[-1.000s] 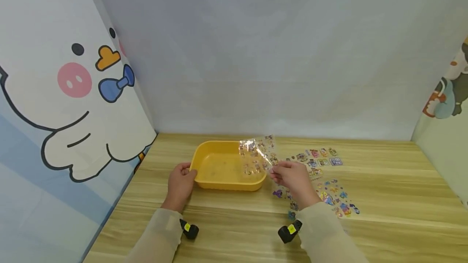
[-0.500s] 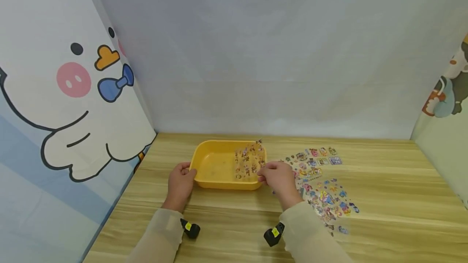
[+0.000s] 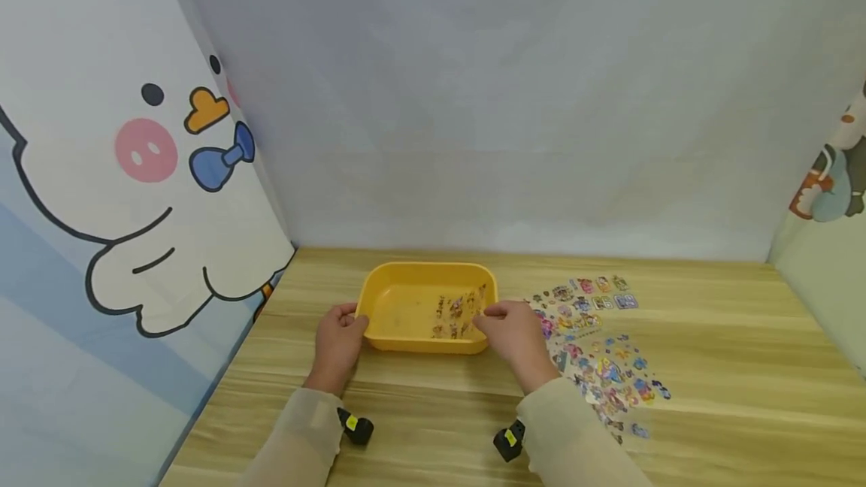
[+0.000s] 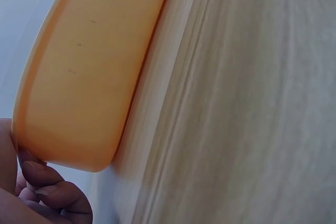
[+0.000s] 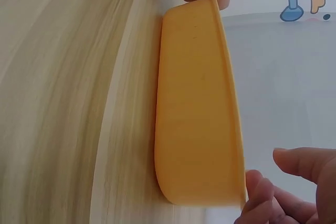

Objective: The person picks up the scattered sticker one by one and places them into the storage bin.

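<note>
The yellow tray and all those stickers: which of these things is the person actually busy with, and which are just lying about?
In use:
- yellow tray, its left corner gripped by the left hand
- clear sticker sheet, lying in the tray, pinched by the right hand

Lying about:
- two more sticker sheets on the table, right of the tray
- cartoon wall panel

I take this for a staged recording booth, not a lived-in room — a wood-grain table [image 3: 710, 367] boxed in by a plain grey backdrop [image 3: 514, 111] and cartoon-printed side panels [image 3: 115, 194] — with sticker sheets [image 3: 598, 337] lying out.
</note>
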